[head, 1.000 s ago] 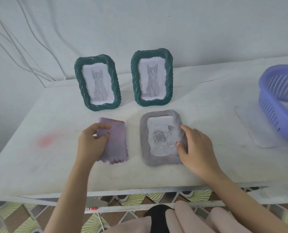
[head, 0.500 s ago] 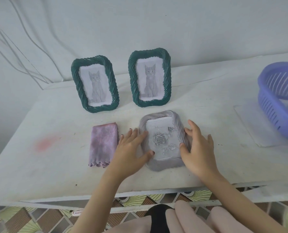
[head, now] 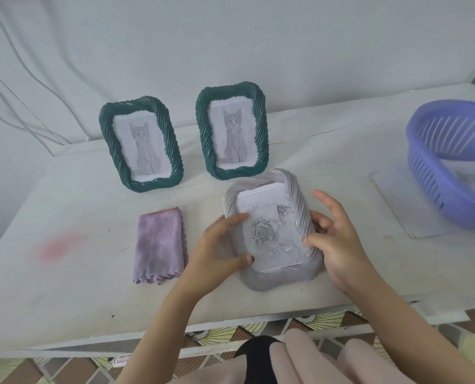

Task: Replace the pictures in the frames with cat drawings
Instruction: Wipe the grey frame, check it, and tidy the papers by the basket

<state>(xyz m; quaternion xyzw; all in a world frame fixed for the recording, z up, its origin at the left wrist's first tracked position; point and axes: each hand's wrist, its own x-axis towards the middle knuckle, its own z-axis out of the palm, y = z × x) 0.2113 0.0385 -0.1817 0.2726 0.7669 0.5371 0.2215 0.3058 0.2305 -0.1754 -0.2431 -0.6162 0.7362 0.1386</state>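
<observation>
Single view, head-worn wide-angle camera. Looks forward and steeply down across the white table [head: 64,286] toward the wall behind it. Close range: table's near edge and person's lap at frame bottom. No second view.

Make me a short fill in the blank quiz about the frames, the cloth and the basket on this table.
1. The two green frames stand upright and each shows a drawing of a ____.
2. The grey frame between the left hand and the right hand shows a picture of ____.
3. The folded purple cloth lies to the ____ of the grey frame.
4. The basket at the table's right edge is ____ in colour.

Missing words: cat; roses; left; purple
</observation>
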